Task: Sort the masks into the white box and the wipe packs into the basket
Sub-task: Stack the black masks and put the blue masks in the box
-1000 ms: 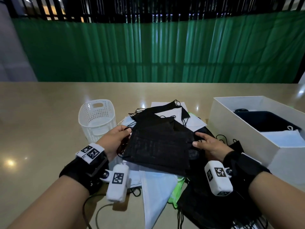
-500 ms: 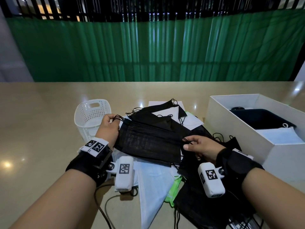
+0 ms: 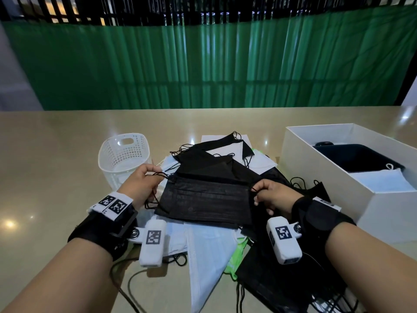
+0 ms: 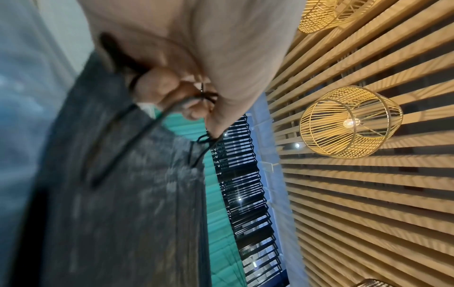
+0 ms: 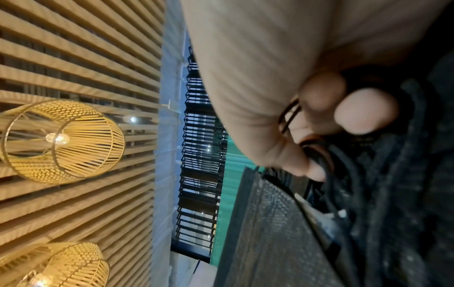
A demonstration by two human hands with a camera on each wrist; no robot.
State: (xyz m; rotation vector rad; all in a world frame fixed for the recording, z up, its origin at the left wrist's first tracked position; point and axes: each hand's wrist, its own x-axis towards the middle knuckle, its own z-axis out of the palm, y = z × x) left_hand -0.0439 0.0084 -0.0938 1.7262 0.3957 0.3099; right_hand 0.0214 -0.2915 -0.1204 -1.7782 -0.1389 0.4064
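Black mask (image 3: pixel 204 199) now stretched by its ear loops, lifted off the pile.
Left hand (image 3: pixel 141 185) and right hand (image 3: pixel 272 196) each pinch a loop; previously edges; white box (image 3: pixel 300 163) next, likely.

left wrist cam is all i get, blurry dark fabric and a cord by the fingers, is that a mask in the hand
Observer: Yes. In the head view the left hand pinches the ear loop of a black mask at its left end.
Operator: what's the other hand doing
Observer: The right hand pinches the loop at the other end, so the mask hangs spread between both hands above the pile.
Operator: where's the box from there
Observer: The white box stands to the right of the pile, open, with a light blue mask already inside.
Operator: and the basket
Observer: The white basket stands just beyond the left hand.
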